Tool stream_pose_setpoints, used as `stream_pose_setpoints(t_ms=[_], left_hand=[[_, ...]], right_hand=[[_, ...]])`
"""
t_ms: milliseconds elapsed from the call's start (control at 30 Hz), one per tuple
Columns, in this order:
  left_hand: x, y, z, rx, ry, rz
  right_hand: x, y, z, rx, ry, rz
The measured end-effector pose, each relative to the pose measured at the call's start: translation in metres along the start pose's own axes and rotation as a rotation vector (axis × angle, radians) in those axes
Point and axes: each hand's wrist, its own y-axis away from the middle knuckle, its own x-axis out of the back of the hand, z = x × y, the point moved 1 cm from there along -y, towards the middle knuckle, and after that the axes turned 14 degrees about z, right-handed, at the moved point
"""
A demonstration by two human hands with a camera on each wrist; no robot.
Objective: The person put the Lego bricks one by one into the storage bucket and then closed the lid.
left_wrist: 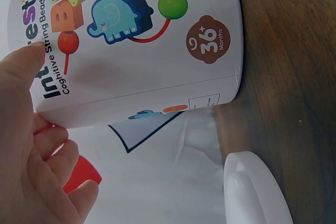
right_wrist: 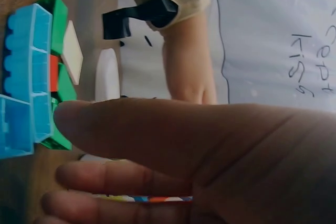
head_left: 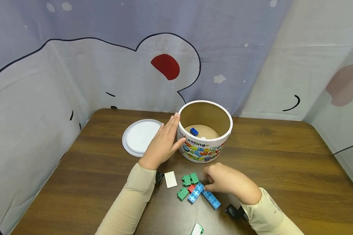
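My left hand (head_left: 162, 143) rests against the left side of a white bucket (head_left: 204, 160) printed with colourful letters, fingers along its wall and thumb (left_wrist: 23, 61) on its front. Inside the open bucket lies a dark blue toy brick (head_left: 194, 131). My right hand (head_left: 230, 181) is low over the table, thumb and fingers apart, beside two light blue bricks (head_left: 196, 192). In the right wrist view, no brick shows between the thumb (right_wrist: 121, 129) and fingers. Green bricks (head_left: 182, 193) and a small red brick (head_left: 191, 188) are grouped left of the blue ones.
A white round lid (head_left: 142, 135) lies left of the bucket on the brown wooden table (head_left: 282, 156). A flat white plate piece (head_left: 170, 179) is near my left wrist. Toward the front edge sits a white and green piece (head_left: 197, 229). A printed curtain (head_left: 106, 71) hangs behind.
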Motion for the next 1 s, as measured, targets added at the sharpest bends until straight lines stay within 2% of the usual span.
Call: stream_pose_setpoints(t_ms=[200,367,833,1000], left_hand=[[0.000,-0.001,0.001,-0.003,-0.002,-0.002],[0.001,-0.001,0.001,-0.008,0.000,0.000],[0.002,0.000,0.003,0.003,0.002,-0.007],[0.002,0.000,0.003,0.004,0.008,-0.002]], right_hand=[[-0.007,0.002,-0.003,-0.106,0.028,-0.049],[-0.011,0.003,-0.003,-0.135,0.039,-0.050],[-0.010,0.003,-0.001,-0.137,0.044,-0.058],[-0.003,0.003,0.000,-0.112,0.021,-0.003]])
